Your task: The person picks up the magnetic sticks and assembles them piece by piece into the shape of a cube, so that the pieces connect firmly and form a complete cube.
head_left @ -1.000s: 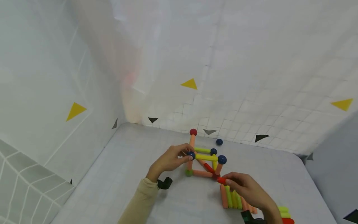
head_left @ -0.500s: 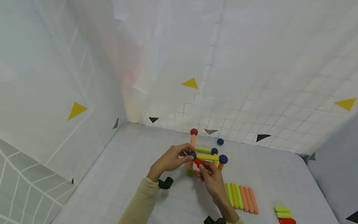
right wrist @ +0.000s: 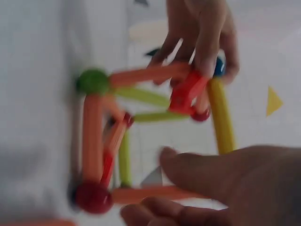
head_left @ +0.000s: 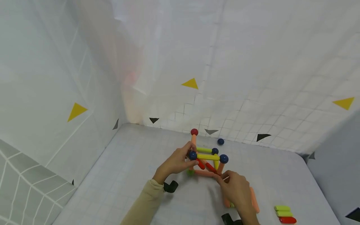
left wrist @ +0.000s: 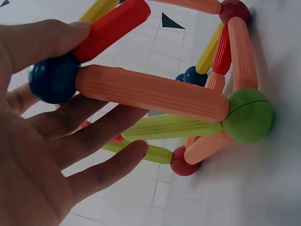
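In the head view my left hand [head_left: 175, 161] pinches a blue ball [head_left: 192, 155] at the upper near-left corner of a frame of rods and balls. The left wrist view has my thumb over that ball and against a red rod [left wrist: 113, 29], whose far end is free. From the same ball an orange rod [left wrist: 155, 92] runs to a green ball [left wrist: 249, 115]. My right hand [head_left: 234, 187] is at the near-right corner, by a dark red ball [right wrist: 94, 197]. In the blurred right wrist view its thumb and fingers stand apart around an upright orange rod [right wrist: 155, 194]; contact is unclear.
A yellow rod [head_left: 208, 157] joins the two near upper balls. Behind the frame lies a loose blue ball [head_left: 220, 142]. Orange rods [head_left: 254, 200] lie partly under my right hand. Farther right are two lime rods [head_left: 283, 213] and a red rod [head_left: 287, 220]. White walls surround the table.
My right hand brought the red rod from the right to the blue ball, let it go there, and moved back right and down. The left hand stayed at the ball, its thumb shifting slightly.
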Action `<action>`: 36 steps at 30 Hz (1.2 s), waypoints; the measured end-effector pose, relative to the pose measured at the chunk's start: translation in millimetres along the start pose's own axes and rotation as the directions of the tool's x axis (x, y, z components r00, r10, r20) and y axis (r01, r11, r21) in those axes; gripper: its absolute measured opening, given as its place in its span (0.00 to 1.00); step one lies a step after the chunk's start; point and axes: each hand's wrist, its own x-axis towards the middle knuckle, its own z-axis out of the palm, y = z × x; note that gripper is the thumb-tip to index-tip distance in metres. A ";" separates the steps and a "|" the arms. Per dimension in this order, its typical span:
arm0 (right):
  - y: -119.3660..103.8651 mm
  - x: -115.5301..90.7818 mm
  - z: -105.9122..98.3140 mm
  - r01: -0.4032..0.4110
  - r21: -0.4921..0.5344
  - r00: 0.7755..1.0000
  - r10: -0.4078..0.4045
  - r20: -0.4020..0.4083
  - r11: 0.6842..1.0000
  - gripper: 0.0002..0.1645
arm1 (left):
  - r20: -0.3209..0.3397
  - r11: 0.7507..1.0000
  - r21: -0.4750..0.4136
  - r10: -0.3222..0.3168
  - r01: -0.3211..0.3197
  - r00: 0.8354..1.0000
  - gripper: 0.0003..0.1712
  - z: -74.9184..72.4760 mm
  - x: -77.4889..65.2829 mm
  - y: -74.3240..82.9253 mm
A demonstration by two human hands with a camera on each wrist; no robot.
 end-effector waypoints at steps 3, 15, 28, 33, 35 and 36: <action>15.1 1.8 -1.6 -0.074 -0.203 0.986 0.102 0.132 0.976 0.26 | -0.009 1.000 -0.003 -0.011 0.011 1.000 0.24 1.9 1.7 -0.4; 18.7 4.3 25.2 -0.038 -0.257 0.984 0.080 0.158 0.966 0.22 | -0.017 0.998 -0.064 -0.023 0.022 1.000 0.25 4.4 3.9 -3.7; 1.2 14.7 57.5 0.365 -0.161 0.879 -0.396 -0.264 0.917 0.14 | -0.022 0.994 -0.109 -0.012 0.010 1.000 0.25 2.8 4.7 -6.3; -1.9 15.8 59.9 0.326 -0.219 0.898 -0.374 -0.233 0.920 0.16 | -0.024 0.991 -0.131 -0.014 0.010 1.000 0.25 4.8 4.4 -7.7; -1.4 16.0 61.1 0.312 -0.232 0.908 -0.361 -0.213 0.921 0.15 | -0.025 0.990 -0.140 -0.013 0.010 1.000 0.25 5.6 4.3 -8.0; -0.8 15.8 61.5 0.308 -0.236 0.911 -0.357 -0.207 0.922 0.15 | -0.025 0.990 -0.143 -0.014 0.011 1.000 0.25 5.8 4.2 -8.0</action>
